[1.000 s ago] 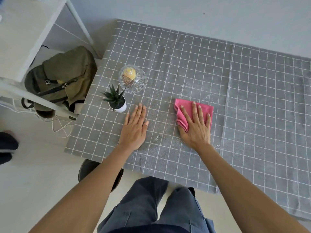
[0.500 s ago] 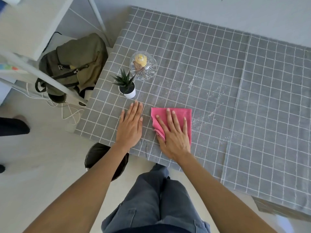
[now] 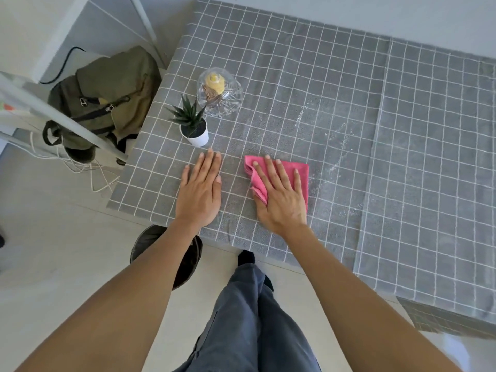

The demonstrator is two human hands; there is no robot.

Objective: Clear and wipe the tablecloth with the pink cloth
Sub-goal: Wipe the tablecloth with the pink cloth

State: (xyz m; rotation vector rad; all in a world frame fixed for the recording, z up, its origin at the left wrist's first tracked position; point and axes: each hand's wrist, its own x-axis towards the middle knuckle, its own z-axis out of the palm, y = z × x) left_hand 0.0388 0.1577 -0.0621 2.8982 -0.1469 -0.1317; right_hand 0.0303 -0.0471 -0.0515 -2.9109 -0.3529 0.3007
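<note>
The right hand's fingers (image 3: 271, 173) lay spread and flat on the pink cloth (image 3: 300, 170), pressing it down rather than clutching it; nothing was pinched between them. The right hand (image 3: 281, 200) covered most of the cloth, whose left edge was bunched into a fold beside the thumb while its far right corner lay smooth. The cloth sat on the tablecloth (image 3: 322, 76) near the front edge, a little right of the left hand and apart from it.

The left hand's fingers (image 3: 210, 167) were held together, straight and flat on the bare tablecloth, gripping nothing. The left hand (image 3: 198, 194) rested palm down, its fingertips just short of a small white pot (image 3: 197, 138) holding a spiky green plant (image 3: 188, 116).

Just behind the plant stood a clear glass dish (image 3: 228, 103) with something yellow (image 3: 214, 81) in it, the plant's leaves overlapping its near rim in the view.

To the right of the cloth, pale crumbs or powder (image 3: 338, 135) were scattered in streaks across the grey checked fabric. A seam (image 3: 375, 157) ran front to back further right, where a second piece of the same fabric overlapped.

Beyond the table's left edge an olive backpack (image 3: 107, 87) sat on the floor by white frame legs (image 3: 67, 122) and loose cords (image 3: 88, 170). Below the front edge showed a dark round stool (image 3: 188, 264) and the person's grey trousers (image 3: 249, 318).
</note>
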